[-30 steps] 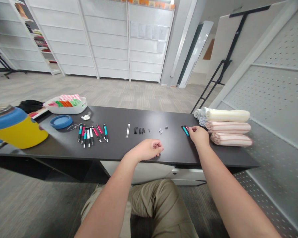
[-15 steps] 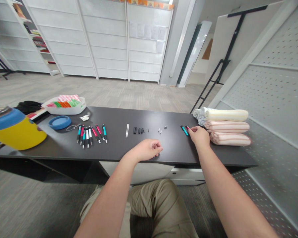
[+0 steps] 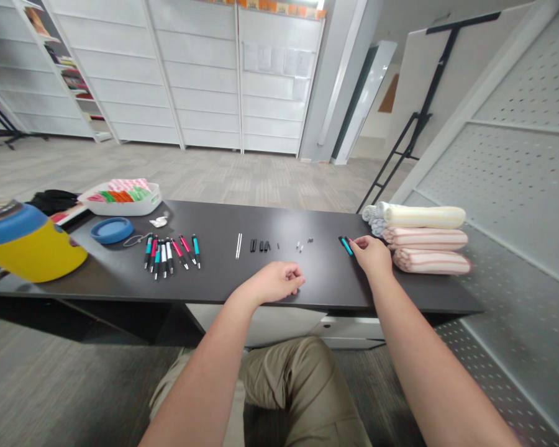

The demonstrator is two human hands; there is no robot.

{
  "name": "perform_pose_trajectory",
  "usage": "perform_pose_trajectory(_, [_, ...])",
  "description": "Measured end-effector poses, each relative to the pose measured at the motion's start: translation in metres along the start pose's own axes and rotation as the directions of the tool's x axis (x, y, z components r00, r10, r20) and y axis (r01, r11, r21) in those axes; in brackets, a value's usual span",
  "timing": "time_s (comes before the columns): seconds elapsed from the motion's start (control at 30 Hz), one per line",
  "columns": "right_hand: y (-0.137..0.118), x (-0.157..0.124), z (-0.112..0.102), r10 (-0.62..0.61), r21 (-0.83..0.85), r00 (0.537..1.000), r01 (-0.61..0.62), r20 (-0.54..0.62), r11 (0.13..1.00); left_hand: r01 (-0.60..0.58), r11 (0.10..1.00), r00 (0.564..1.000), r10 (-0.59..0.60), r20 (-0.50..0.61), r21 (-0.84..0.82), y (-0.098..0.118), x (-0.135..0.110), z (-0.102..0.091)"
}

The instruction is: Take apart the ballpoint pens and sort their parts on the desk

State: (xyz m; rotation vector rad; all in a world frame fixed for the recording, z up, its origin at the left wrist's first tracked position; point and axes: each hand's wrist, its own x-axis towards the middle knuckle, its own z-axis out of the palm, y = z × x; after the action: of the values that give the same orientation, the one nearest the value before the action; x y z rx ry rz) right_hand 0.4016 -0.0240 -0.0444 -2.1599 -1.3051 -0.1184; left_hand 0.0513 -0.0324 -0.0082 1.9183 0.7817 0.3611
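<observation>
My right hand pinches a red pen barrel, mostly hidden behind the fingertips, at the right of the table. Against it on the left lies a teal pen barrel with a dark end. My left hand rests near the front edge, fingers curled in, with nothing visible in it. Beyond it, small pen parts are laid out in groups: two thin white refills, several short black tubes, tiny clear or white pieces and small metallic bits.
Several assembled pens lie at the left, near a blue lid, a white earphone case and a white basket of coloured packets. A yellow-and-blue container stands far left. Rolled towels are stacked at the right.
My right hand has shifted slightly left, bringing the red barrel up against the teal one. The left hand has stayed in place.
</observation>
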Motion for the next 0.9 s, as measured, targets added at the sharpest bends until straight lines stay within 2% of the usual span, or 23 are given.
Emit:
perform_pose_trajectory(0.2, [-0.0018,-0.0002,-0.0003,0.047,-0.018,0.999,-0.047,0.012,0.999,-0.001,1.000,1.000,0.001,0.003,-0.005,-0.0011,-0.0003,0.0004])
perform_pose_trajectory(0.77, [-0.0013,-0.0015,0.0014,-0.014,0.048,0.998,0.012,0.053,0.999,-0.011,1.000,1.000,0.011,0.001,0.023,0.0008,-0.0002,-0.0009])
perform_pose_trajectory(0.9, [-0.0022,-0.0017,0.0028,-0.091,0.077,0.994,0.086,0.054,0.993,-0.007,1.000,1.000,0.007,0.003,0.017,0.0017,-0.0012,-0.0009])
